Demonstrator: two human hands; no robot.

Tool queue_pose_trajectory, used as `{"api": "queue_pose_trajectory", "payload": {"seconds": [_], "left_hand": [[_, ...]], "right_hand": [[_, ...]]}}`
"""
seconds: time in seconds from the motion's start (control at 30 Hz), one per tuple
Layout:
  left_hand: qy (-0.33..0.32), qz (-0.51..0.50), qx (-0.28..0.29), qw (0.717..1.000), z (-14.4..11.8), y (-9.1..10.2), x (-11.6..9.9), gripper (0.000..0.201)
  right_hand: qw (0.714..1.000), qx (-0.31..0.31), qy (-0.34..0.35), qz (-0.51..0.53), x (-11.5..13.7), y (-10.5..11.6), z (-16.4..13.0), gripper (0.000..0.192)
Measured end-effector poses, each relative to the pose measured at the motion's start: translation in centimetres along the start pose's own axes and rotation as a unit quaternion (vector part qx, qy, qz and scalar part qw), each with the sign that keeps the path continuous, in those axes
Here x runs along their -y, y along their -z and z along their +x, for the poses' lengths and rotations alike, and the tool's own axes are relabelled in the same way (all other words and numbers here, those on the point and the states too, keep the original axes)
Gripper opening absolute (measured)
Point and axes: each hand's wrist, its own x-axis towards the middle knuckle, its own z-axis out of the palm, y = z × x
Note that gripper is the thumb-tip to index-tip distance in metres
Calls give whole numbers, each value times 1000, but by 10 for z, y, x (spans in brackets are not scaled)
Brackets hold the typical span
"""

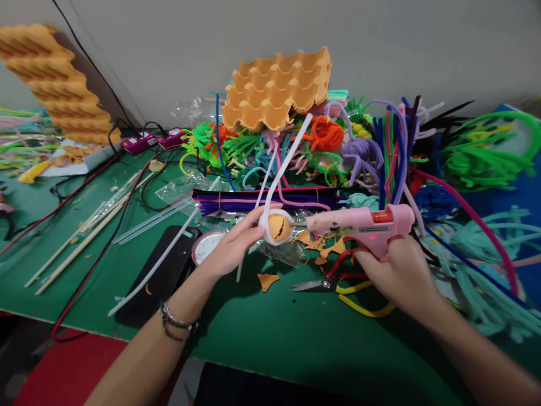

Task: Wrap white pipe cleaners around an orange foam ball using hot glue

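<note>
Dead center of the frame, the glue gun [363, 224] nozzle tip is hard to make out against the orange cup piece [276, 226], so can't say if it's actually touching. My left hand [230, 248] is closed around that cup piece, fingers pinching it along with the white pipe cleaner [284, 163] looped round it, whose loose end runs up toward the egg tray [276, 87]. My right hand [399, 270] is wrapped tight on the pink gun's grip, barrel pointing left. Both forearms come up from the bottom edge, over the green table [262, 332]. Scissors [321, 283] lie just below the gun.
</note>
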Motion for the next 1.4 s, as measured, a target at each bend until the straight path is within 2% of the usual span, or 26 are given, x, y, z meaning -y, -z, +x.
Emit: {"api": "queue_pose_trajectory", "payload": {"seconds": [0.2, 0.37, 0.63, 1.1, 1.4], "left_hand": [[40, -29, -36, 998, 0, -1, -1, 55], [15, -15, -34, 999, 0, -1, -1, 51], [-6, -3, -26, 1000, 2, -1, 0, 46], [-24, -45, -50, 997, 3, 0, 4, 40], [-53, -28, -28, 998, 4, 1, 3, 38]], "right_hand": [[1000, -10, -13, -3, 2, -1, -2, 13], [1000, -26, -8, -11, 2, -1, -4, 22], [999, -23, -26, -9, 0, -1, -4, 10], [1000, -6, -24, -11, 2, 0, -3, 12], [1000, -1, -24, -10, 3, 1, -4, 13]]}}
